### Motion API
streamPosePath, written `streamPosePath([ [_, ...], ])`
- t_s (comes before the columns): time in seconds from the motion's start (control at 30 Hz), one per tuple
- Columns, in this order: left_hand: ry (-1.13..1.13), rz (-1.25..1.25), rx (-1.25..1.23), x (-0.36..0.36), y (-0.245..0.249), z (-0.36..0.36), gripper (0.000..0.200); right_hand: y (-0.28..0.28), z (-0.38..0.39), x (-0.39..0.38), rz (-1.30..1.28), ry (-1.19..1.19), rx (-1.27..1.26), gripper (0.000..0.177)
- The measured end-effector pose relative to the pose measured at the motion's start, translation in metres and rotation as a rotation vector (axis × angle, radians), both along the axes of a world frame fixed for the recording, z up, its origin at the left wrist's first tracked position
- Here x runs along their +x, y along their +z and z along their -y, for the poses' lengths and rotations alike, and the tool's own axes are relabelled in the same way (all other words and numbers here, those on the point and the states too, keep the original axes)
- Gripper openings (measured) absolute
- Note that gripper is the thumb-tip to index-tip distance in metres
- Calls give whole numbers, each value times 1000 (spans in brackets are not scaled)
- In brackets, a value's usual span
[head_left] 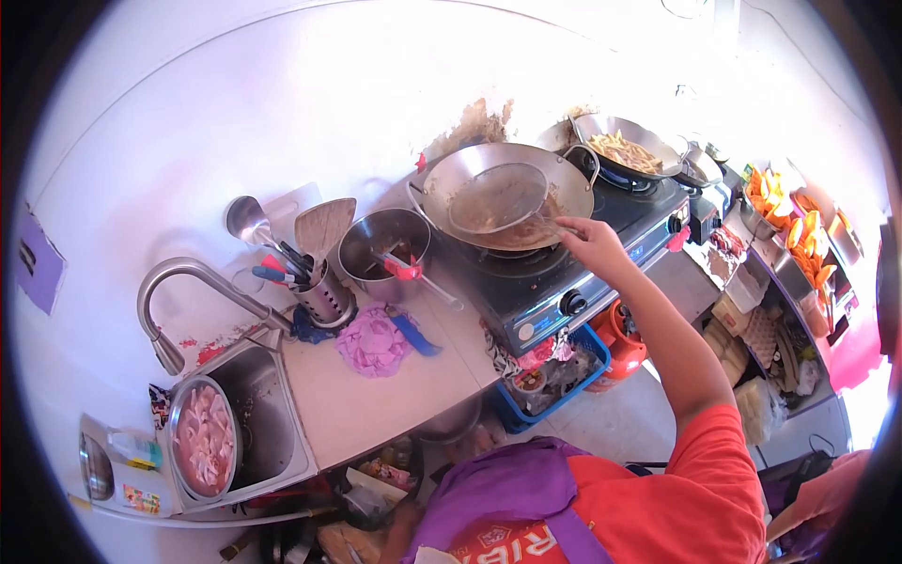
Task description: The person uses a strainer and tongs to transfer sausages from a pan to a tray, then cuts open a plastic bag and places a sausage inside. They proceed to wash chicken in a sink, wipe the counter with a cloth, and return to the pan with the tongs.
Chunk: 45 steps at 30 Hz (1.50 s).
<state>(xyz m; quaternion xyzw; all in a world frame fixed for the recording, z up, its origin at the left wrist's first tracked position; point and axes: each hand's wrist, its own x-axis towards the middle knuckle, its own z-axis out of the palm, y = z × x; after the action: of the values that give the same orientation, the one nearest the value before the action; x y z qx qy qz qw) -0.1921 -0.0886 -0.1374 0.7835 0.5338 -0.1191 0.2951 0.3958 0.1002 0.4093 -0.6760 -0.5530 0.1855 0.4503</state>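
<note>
Your right arm (675, 340) reaches forward, elbow slightly bent; right hand (586, 243) palm down, fingers closed. Left hand unclear.

From here, the shirt (695, 489)'s red w/ white lettering (564, 543), the apron (498, 479) purple. Wok (559, 188): silver-grey, brownish inside. Blue crate (515, 420) nr. an orange-red cylinder (620, 367) — v. bright. Crumpled bag (371, 340): pink (lilac-ish, approx.). Wall (235, 103)'s white, w/ brown blotches (479, 122) — raw meat (207, 437) pale pink.
</note>
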Motion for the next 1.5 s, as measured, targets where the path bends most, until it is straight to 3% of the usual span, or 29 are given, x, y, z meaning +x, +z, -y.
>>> streamPosePath([
  [0.1, 172, 90, -85, 0, -3, 4, 48, 3, 5, 14, 43, -45, -3, 37],
  [0.2, 168, 73, -106, 8, 12, -2, 48, 32, 23, 13, 350, -194, 23, 35],
  [0.33, 165, 76, -133, 20, 25, -16, 48, 29, 27, 41, 905, -351, 83, 36],
  [0.47, 145, 59, -148, 24, 35, -30, 48, 15, 30, 54, 922, -288, 32, 30],
  [0.73, 153, 59, -158, 25, 42, -40, 47, 14, 41, 13, 274, -73, -166, 38],
  [1.03, 157, 49, -167, 16, 43, -30, 47, 1, 27, 0, 0, -9, -4, 36],
  [1.13, 165, 50, -172, 16, 41, -26, 47, 11, 23, 0, -124, -24, -69, 36],
  [1.27, 175, 56, -174, 16, 40, -20, 47, 31, 10, 3, 412, -207, 8, 35],
  [1.43, 181, 59, -178, 16, 40, -18, 47, 40, -11, 20, 845, -314, 49, 33],
  [1.5, 188, 60, -178, 17, 41, -19, 47, 38, -17, 28, 873, -318, 10, 34],
])
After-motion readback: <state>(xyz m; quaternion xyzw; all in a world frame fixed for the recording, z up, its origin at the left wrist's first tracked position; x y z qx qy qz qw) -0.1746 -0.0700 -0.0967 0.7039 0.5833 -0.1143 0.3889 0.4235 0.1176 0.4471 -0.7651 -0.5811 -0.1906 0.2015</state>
